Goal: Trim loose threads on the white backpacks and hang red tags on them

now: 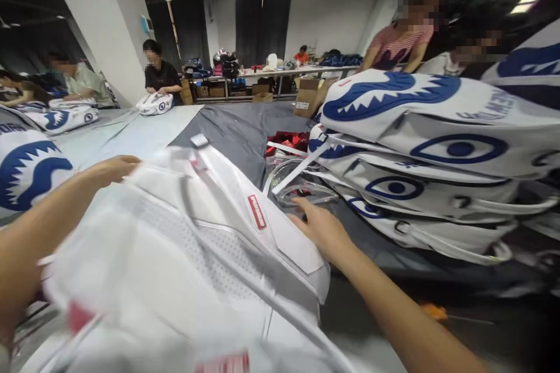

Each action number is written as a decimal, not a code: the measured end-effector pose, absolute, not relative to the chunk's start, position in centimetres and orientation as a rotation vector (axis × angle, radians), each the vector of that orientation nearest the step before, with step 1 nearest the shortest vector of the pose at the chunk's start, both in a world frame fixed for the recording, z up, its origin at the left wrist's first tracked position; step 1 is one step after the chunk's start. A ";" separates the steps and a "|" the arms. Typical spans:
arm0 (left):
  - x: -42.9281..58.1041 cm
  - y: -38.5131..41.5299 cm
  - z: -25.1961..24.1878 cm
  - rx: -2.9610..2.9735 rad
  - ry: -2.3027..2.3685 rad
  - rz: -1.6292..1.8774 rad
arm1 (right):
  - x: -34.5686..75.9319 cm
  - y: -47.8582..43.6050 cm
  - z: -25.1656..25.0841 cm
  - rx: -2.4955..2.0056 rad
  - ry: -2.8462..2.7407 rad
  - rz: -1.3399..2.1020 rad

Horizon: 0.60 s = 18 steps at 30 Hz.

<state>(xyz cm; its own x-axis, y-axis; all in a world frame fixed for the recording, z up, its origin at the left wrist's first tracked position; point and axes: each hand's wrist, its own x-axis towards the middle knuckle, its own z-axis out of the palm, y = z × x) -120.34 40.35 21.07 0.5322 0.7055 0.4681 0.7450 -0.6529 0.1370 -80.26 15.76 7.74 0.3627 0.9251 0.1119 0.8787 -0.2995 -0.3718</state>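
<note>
A white backpack (161, 268) fills the near middle, its back panel and padded straps facing me, partly blurred by motion. One strap carries a small red label (256, 211). My left hand (116, 170) is at the bag's upper left edge, closed on it, with the fingertips partly hidden. Along the right-hand strap side lies my right hand (321, 227), thumb and forefinger apart, touching or very close to the bag's edge and not wrapped round it.
On the right rises a stack of white bags (394, 145) with blue shark-mouth and eye prints. Clear plastic and red material (291, 143) lie beside it. Another printed bag (30, 169) stands at left. Several people work behind, one handling a white bag (154, 104). A cardboard box (306, 96) sits farther back.
</note>
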 end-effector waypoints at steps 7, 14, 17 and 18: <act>-113.8 33.6 10.3 -3.070 -1.307 -0.059 | -87.2 10.4 5.9 -2.131 -1.763 -0.192; -111.9 22.8 -6.0 -2.831 -0.881 -0.528 | -94.6 19.3 3.5 -2.240 -1.978 0.320; -114.2 21.7 -7.9 -2.926 -0.686 -0.577 | -90.7 20.9 4.3 -2.353 -1.796 0.370; -114.8 21.5 -7.8 -2.964 -0.653 -0.577 | -89.1 21.0 4.6 -2.382 -1.740 0.406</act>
